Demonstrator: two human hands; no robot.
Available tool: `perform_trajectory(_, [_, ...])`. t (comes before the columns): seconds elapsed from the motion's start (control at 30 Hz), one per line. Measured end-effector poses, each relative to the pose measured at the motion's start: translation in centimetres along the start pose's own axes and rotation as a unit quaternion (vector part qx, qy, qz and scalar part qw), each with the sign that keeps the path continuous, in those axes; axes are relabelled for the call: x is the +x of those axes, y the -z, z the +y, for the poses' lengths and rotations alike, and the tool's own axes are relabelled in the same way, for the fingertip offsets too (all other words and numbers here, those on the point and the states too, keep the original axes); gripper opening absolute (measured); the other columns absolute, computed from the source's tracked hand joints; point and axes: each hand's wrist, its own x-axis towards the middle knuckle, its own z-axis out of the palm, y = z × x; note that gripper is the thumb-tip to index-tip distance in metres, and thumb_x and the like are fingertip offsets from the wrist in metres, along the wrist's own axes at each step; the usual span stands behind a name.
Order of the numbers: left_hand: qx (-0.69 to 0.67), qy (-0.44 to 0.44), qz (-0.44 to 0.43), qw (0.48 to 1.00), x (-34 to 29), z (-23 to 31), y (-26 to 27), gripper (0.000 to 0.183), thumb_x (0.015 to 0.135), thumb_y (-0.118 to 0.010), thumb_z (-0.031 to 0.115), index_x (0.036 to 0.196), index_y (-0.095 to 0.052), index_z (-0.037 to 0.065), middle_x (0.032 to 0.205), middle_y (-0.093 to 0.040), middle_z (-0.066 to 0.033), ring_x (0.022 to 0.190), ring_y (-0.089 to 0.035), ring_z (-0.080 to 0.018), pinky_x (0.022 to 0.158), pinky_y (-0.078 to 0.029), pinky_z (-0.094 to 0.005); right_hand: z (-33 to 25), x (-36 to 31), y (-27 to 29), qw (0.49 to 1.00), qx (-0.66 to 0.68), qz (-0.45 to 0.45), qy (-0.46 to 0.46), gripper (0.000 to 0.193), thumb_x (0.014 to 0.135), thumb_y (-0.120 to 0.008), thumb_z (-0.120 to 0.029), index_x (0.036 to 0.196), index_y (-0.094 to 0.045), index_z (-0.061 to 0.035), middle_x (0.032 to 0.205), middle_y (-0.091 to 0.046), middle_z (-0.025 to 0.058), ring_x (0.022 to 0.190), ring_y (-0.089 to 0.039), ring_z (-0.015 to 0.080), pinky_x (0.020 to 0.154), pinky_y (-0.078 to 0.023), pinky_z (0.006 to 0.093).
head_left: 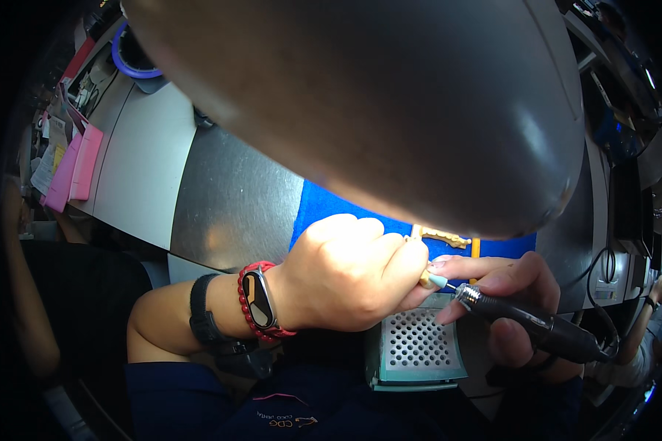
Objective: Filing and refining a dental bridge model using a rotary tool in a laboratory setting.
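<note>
Lamp hood (390,110) looms beyond the perforated vent (423,342); near that vent's far edge my left hand (353,272) pinches a small yellowish piece (424,278); my right hand (529,281) grips the black rotary handpiece (543,325); light, steady conical-bit (438,281) contact, I judge, serves best.

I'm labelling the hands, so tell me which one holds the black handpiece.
The right hand holds the black handpiece; the left hand appears to pinch a small yellowish piece at the tool's pale green tip.

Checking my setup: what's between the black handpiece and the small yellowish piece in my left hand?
In the head view, a pale teal tip on a metal shank spans from handpiece to yellowish piece.
</note>
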Motion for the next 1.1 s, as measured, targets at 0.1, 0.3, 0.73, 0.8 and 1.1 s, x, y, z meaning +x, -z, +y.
perform_trajectory(0.1, [0.007, -0.003, 0.008, 1.000, 0.0, -0.1, -0.1, 0.034, 0.082, -0.070, 0.031, 0.090, -0.067, -0.002, 0.063, -0.059, -0.0046, 0.052, -0.058, -0.0153, 0.049, -0.047, -0.0283, 0.0, -0.2, -0.3, 1.000, -0.009, 0.026, -0.007, 0.034, 0.094, -0.065, -0.017, 0.116, -0.049, 0.0034, 0.127, -0.055, 0.0379, 0.096, -0.070, 0.0289, 0.094, -0.055, 0.0442])
perform_trajectory(0.3, [0.009, -0.015, 0.015, 1.000, 0.1, -0.3, -0.2, 0.036, 0.082, -0.070, 0.031, 0.093, -0.068, -0.003, 0.062, -0.059, -0.0043, 0.052, -0.058, -0.0151, 0.049, -0.047, -0.0280, -0.4, -0.2, -0.6, 0.999, -0.038, 0.027, 0.003, 0.033, 0.095, -0.064, -0.019, 0.114, -0.049, 0.0037, 0.125, -0.056, 0.0374, 0.095, -0.071, 0.0285, 0.090, -0.057, 0.0417])
perform_trajectory(0.73, [0.036, 0.016, -0.002, 0.999, 0.5, 0.3, -0.3, 0.025, 0.083, -0.069, 0.030, 0.075, -0.058, 0.009, 0.057, -0.051, -0.0015, 0.050, -0.054, -0.0146, 0.048, -0.043, -0.0281, 0.6, 0.5, -1.1, 0.994, -0.061, 0.085, 0.037, 0.031, 0.093, -0.067, -0.009, 0.117, -0.049, 0.0005, 0.101, -0.067, 0.0171, 0.102, -0.067, 0.0221, 0.094, -0.053, 0.0342])
perform_trajectory(0.8, [0.055, 0.010, -0.013, 0.998, 0.7, 0.5, -0.3, 0.025, 0.083, -0.069, 0.031, 0.075, -0.058, 0.009, 0.057, -0.050, -0.0011, 0.050, -0.053, -0.0142, 0.048, -0.042, -0.0281, 1.5, 1.2, -0.4, 0.990, -0.104, 0.091, 0.034, 0.034, 0.091, -0.069, -0.004, 0.118, -0.050, 0.0004, 0.099, -0.066, 0.0150, 0.098, -0.067, 0.0190, 0.091, -0.054, 0.0317])
perform_trajectory(1.1, [0.060, -0.025, 0.009, 0.998, 1.5, 0.5, -0.6, 0.025, 0.071, -0.071, 0.027, 0.069, -0.053, 0.010, 0.057, -0.042, -0.0007, 0.046, -0.045, -0.0151, 0.042, -0.038, -0.0293, 0.7, 1.7, -0.7, 0.984, -0.049, 0.135, -0.106, 0.053, 0.080, -0.074, 0.011, 0.124, -0.047, -0.0019, 0.094, -0.059, 0.0073, 0.084, -0.063, 0.0079, 0.073, -0.055, 0.0202])
